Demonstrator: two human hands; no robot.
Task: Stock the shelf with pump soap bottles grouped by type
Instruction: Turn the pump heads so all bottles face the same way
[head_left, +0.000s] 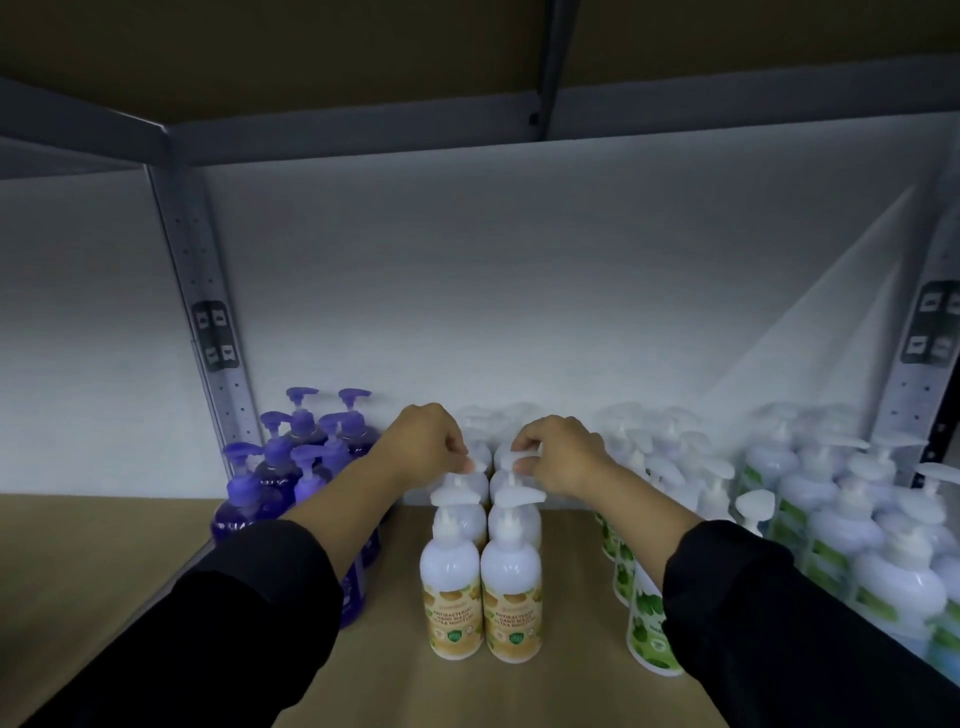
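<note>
Shelf (322, 691) is stocked in type blocks: purple bottles (291, 467) at left, green-label bottles (831, 525) at right, orange-label bottles (480, 571) in two rows down the middle, front to back. Mid-row pump heads are pinched, one per grip: left hand (423, 441) on the left row's pump, right hand (563, 454) on the right row's. Bottles stand upright, directly below the grips; each hand is nearer its own row. Judged: nozzles being aligned.

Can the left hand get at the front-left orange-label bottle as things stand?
Probably yes: left hand pinches a pump just behind it; the front-left orange-label bottle stands at the row's open front, nothing blocking.
</note>
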